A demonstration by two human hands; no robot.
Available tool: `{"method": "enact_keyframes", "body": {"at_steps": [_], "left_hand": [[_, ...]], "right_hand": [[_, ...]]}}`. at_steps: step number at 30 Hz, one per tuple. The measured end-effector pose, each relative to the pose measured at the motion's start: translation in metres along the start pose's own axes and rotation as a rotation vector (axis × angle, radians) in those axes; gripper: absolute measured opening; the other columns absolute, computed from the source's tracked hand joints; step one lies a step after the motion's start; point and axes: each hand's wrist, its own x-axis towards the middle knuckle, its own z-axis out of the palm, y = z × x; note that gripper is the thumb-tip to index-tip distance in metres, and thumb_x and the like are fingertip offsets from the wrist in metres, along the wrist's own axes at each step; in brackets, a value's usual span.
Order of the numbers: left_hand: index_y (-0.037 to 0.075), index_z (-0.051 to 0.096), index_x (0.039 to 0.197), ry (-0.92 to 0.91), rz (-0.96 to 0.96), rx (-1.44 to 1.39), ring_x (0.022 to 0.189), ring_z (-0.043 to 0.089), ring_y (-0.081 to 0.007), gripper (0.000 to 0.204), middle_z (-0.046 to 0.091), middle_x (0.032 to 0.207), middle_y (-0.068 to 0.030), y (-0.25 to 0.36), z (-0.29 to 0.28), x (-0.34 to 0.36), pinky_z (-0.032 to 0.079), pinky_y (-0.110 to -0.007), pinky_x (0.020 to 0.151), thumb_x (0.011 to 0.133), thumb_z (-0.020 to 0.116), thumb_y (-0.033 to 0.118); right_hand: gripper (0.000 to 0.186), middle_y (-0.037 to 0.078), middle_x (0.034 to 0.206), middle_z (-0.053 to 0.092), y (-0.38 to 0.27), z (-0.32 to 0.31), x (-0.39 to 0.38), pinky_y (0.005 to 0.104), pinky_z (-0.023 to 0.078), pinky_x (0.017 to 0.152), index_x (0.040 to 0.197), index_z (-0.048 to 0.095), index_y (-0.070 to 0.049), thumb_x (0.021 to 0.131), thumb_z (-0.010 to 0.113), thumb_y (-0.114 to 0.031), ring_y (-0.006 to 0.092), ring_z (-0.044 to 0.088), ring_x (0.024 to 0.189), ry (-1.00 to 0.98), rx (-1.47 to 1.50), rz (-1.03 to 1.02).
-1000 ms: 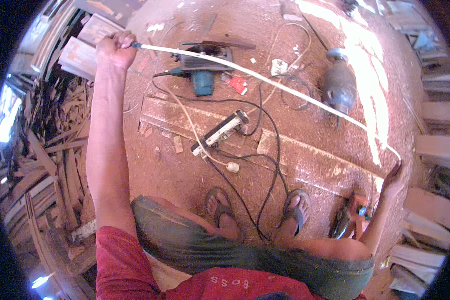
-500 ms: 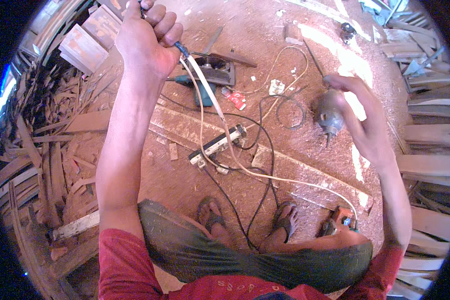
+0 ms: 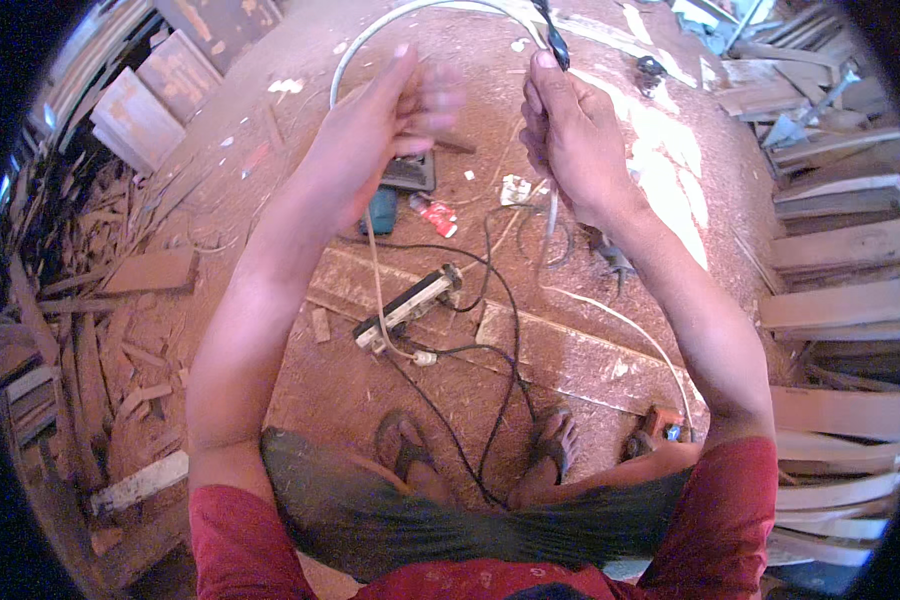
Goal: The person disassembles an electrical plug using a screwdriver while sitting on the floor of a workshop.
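Observation:
My right hand is closed around a white cable just below a black-taped stretch. The cable arcs over to the left, passes by my left hand and runs down toward a power strip. From under my right fist it also drops and trails to an orange tool beside my knee. My left hand is open, fingers spread and slightly blurred, near the cable's left side. Behind my right forearm lies a dark grey power tool, partly hidden.
A teal power tool with a dark flat base lies beyond the power strip, near a red packet. Black cords loop over planks on the dusty floor. Wood scraps pile at left; boards line the right.
My left hand has let go of the taped cable and come lower. My right hand has moved up and left from above the grey tool and now grips the cable.

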Motion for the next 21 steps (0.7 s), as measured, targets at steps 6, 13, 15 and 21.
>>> {"method": "enact_keyframes", "body": {"at_steps": [6, 13, 15, 21], "left_hand": [[0.007, 0.061, 0.123, 0.008, 0.056, 0.000, 0.103, 0.059, -0.0134, 0.054, 0.065, 0.115, -0.0041, 0.001, 0.003, -0.004, 0.041, -0.031, 0.089, 0.102, 0.035, 0.050], [0.006, 0.066, 0.114, 0.097, 0.164, 0.047, 0.093, 0.062, -0.0124, 0.045, 0.066, 0.105, -0.0032, 0.007, 0.010, -0.004, 0.046, -0.027, 0.078, 0.100, 0.046, 0.043], [0.006, 0.068, 0.109, 0.152, 0.263, 0.084, 0.090, 0.062, -0.0123, 0.036, 0.067, 0.100, -0.0045, 0.006, 0.010, -0.004, 0.047, -0.025, 0.073, 0.098, 0.054, 0.037], [0.013, 0.072, 0.099, 0.561, 1.362, 0.982, 0.078, 0.058, -0.0176, 0.019, 0.063, 0.097, -0.0051, 0.016, 0.018, -0.015, 0.044, -0.030, 0.063, 0.081, 0.073, 0.016]], "right_hand": [[0.045, -0.006, 0.060, 0.032, -0.008, -0.020, -0.004, 0.0234, 0.020, 0.040, 0.074, 0.039, -0.016, 0.101, 0.041, -0.052, 0.0062, 0.027, 0.045, -0.065, 0.200, 0.148], [0.046, -0.007, 0.058, 0.029, -0.014, -0.024, -0.009, 0.0233, 0.016, 0.040, 0.073, 0.037, -0.018, 0.101, 0.037, -0.055, 0.0059, 0.023, 0.045, -0.197, 0.329, 0.220], [0.046, -0.007, 0.057, 0.027, -0.017, -0.026, -0.012, 0.0231, 0.015, 0.039, 0.073, 0.037, -0.018, 0.101, 0.036, -0.054, 0.0056, 0.021, 0.044, -0.223, 0.352, 0.215], [0.049, -0.008, 0.055, 0.023, -0.031, -0.030, -0.018, 0.0240, 0.013, 0.039, 0.071, 0.037, -0.018, 0.099, 0.038, -0.058, 0.0061, 0.018, 0.043, -0.495, 0.570, 0.350]]}}
